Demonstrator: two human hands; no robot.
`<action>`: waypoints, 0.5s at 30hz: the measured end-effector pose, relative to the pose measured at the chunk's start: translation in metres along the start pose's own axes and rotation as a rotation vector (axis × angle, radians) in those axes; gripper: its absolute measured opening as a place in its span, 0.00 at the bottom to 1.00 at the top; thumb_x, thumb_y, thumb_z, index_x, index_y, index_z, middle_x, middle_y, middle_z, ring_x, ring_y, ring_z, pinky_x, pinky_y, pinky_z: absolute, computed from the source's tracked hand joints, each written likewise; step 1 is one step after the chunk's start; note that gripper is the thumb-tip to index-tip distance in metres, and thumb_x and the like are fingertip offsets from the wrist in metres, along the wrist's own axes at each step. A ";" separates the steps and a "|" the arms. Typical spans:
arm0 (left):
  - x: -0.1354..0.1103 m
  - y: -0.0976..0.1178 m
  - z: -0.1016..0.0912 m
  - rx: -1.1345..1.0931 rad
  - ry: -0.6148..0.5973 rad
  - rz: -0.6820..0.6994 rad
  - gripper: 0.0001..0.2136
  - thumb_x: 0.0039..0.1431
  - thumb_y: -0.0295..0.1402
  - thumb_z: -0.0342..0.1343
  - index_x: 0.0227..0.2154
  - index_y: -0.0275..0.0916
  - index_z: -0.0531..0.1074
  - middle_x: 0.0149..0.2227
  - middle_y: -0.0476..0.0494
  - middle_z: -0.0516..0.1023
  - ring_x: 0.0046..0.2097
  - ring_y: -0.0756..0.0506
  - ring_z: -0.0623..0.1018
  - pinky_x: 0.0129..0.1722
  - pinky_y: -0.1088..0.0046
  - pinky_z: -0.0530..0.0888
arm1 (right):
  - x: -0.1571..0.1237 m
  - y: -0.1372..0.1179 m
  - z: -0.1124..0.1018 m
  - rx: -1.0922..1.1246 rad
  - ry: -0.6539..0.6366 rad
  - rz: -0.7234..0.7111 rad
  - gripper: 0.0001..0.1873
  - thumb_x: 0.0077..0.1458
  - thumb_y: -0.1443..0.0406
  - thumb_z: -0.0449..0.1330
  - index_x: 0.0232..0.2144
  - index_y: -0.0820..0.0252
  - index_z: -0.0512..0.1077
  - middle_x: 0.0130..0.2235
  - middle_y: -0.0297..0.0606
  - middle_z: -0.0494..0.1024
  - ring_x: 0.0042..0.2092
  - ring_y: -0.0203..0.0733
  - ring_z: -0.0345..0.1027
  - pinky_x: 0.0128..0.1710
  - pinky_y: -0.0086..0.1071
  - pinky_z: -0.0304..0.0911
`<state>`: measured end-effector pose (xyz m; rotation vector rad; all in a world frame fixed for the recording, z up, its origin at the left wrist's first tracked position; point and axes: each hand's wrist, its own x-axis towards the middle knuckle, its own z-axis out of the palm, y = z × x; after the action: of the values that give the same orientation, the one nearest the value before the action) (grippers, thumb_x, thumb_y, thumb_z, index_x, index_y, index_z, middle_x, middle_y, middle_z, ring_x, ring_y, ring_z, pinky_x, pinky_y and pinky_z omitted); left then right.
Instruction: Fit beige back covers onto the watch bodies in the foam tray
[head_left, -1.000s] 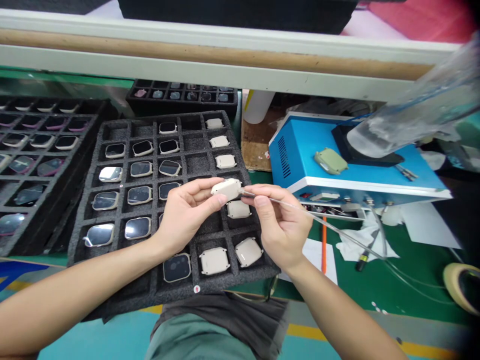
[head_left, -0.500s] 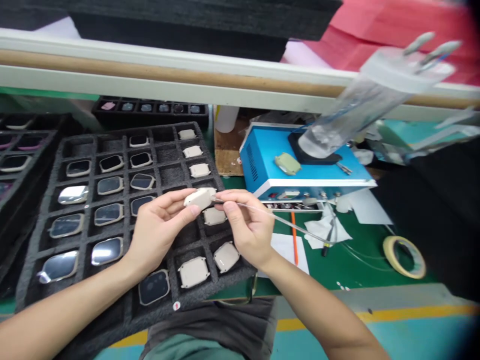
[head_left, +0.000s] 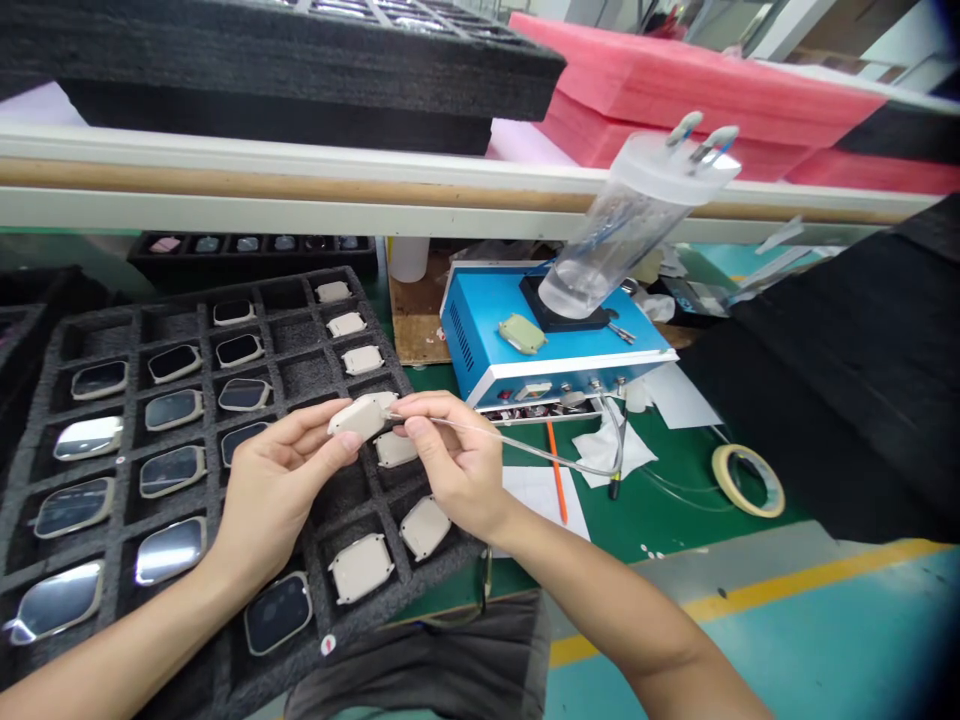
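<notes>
My left hand (head_left: 281,475) pinches a beige smartwatch case (head_left: 357,418) by its edge between thumb and fingers, above a black foam tray (head_left: 450,560). Closed in a pinch, my right hand (head_left: 461,460) holds the end of a thin clear tube (head_left: 532,452) against the right end of that case. The tip itself is small and partly covered by the fingers. Other beige watch cases (head_left: 361,568) lie in the tray's right column, below and above the hands. Watches with dark screens (head_left: 172,470) fill many compartments on the left.
A blue box-shaped device (head_left: 480,330) carries a clear cylinder (head_left: 600,250) and a pale green case (head_left: 523,334). Right of the tray lie an orange stick (head_left: 557,475), crumpled tissue (head_left: 611,450) and a tape roll (head_left: 748,481). A shelf edge (head_left: 300,195) crosses behind, bearing foam trays.
My view has swung to the right and slightly up, so the scene sits further left and lower. Both hands keep the same hold on the watch case and tube.
</notes>
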<state>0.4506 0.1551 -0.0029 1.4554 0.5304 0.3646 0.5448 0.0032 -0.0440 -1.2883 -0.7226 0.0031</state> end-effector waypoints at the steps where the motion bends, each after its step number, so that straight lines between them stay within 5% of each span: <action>1: 0.000 0.000 0.000 0.000 0.002 0.002 0.23 0.47 0.43 0.77 0.47 0.41 0.84 0.48 0.39 0.88 0.51 0.37 0.86 0.48 0.69 0.84 | 0.000 0.000 0.000 0.003 0.000 0.006 0.07 0.69 0.65 0.60 0.43 0.55 0.80 0.45 0.41 0.81 0.47 0.41 0.79 0.45 0.36 0.82; 7: 0.000 0.001 0.000 -0.030 -0.012 0.013 0.20 0.49 0.42 0.77 0.44 0.43 0.85 0.46 0.43 0.89 0.47 0.44 0.87 0.42 0.81 0.81 | 0.000 0.000 0.000 0.016 0.006 0.010 0.07 0.68 0.65 0.60 0.43 0.54 0.80 0.45 0.41 0.81 0.47 0.42 0.79 0.44 0.36 0.82; 15: -0.001 0.000 -0.001 -0.039 -0.017 0.004 0.20 0.48 0.41 0.78 0.45 0.44 0.85 0.46 0.44 0.89 0.46 0.45 0.87 0.41 0.83 0.81 | 0.000 0.000 0.001 0.000 0.007 0.010 0.07 0.68 0.64 0.60 0.43 0.54 0.80 0.45 0.41 0.81 0.46 0.41 0.79 0.44 0.36 0.82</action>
<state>0.4493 0.1549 -0.0027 1.4208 0.5042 0.3639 0.5442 0.0037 -0.0443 -1.2916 -0.7099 0.0062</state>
